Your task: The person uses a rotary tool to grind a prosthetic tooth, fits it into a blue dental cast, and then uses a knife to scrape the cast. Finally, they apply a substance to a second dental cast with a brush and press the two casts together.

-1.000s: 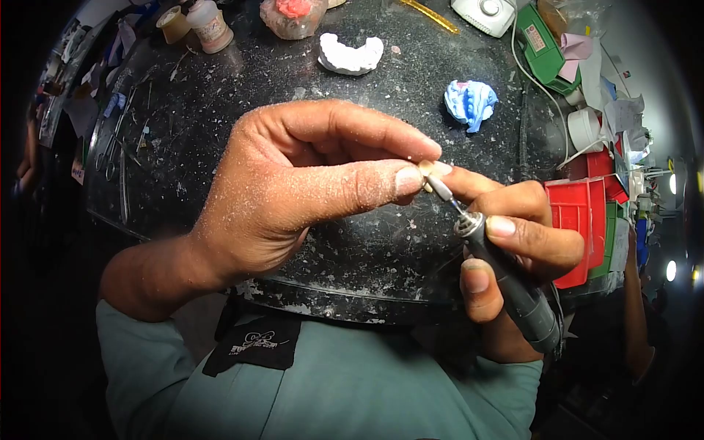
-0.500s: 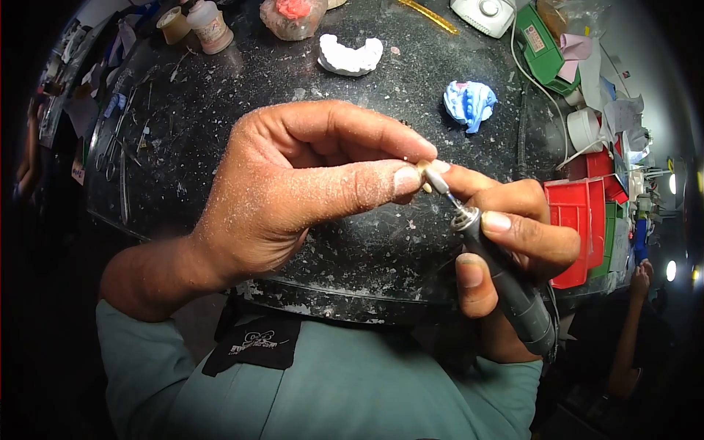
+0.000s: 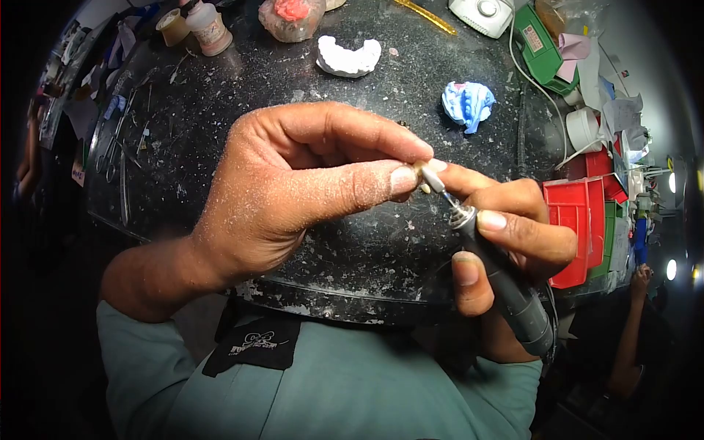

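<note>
My left hand, dusted with pale powder, pinches a small tooth-coloured piece between thumb and forefinger; most of it is hidden by the fingertips. In my right hand is a black rotary handpiece, its body slanting down to the right. The grey grinding bur at its tip lies right at the small piece. One right fingertip reaches behind the bur, close to my left fingertips. Beyond the hands, a white plaster dental cast and a blue dental impression lie on the dark bench.
At the back left stand a bottle and a tan cup. A bowl with pink material is at the back. On the right are a red bin, a green box and a white control unit. Metal tools lie left.
Both hands, the small piece and the handpiece have shifted very slightly left in view. The grip of each hand stays the same.
</note>
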Demonstrator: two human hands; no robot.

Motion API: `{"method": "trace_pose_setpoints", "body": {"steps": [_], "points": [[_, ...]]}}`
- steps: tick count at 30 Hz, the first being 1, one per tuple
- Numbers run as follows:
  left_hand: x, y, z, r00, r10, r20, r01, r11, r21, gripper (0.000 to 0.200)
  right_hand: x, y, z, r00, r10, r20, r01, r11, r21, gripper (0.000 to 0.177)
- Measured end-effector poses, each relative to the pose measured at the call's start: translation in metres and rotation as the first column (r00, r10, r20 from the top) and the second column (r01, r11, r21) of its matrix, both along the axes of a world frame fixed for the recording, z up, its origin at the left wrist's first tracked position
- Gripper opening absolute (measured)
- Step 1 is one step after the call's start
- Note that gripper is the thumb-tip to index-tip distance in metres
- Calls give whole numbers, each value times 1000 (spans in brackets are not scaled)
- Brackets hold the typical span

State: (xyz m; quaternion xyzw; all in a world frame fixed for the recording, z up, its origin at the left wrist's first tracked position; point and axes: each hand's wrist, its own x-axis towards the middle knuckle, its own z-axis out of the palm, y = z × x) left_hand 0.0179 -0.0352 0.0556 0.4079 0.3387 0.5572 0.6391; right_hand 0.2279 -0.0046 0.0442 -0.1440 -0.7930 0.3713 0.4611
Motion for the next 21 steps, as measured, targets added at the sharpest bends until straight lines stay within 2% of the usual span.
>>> {"method": "trace_pose_setpoints", "body": {"steps": [2, 3, 5, 6, 12, 14, 21], "points": [[0, 0, -1, 1000, 5, -6, -5, 1000, 6, 18, -4, 9, -5, 986, 74, -148, -54, 989, 135, 36], [0, 0, 0, 1000, 4, -7, -4, 1000, 8, 18, -2, 6, -3, 986, 74, -148, -54, 989, 136, 36], [1, 0, 1, 1000, 7, -2, -7, 1000, -11, 18, 2, -3, 4, 1000, -1, 19, 1, 1000, -5, 31], [1, 0, 1, 1000, 6, -2, -6, 1000, -10, 18, 2, -3, 3, 1000, -2, 19, 2, 1000, -4, 31], [1, 0, 0, 1000, -1, 14, 1, 1000, -8, 17, 1, 0, 2, 1000, 21, -23, -22, 999, -27, 31], [1, 0, 0, 1000, 7, 1, -7, 1000, -5, 17, -3, 7, -8, 982, 56, -179, -38, 994, 102, 36], [1, 0, 0, 1000, -11, 23, 12, 1000, -14, 18, -4, 7, -9, 978, 50, -202, -28, 994, 107, 36]]}}
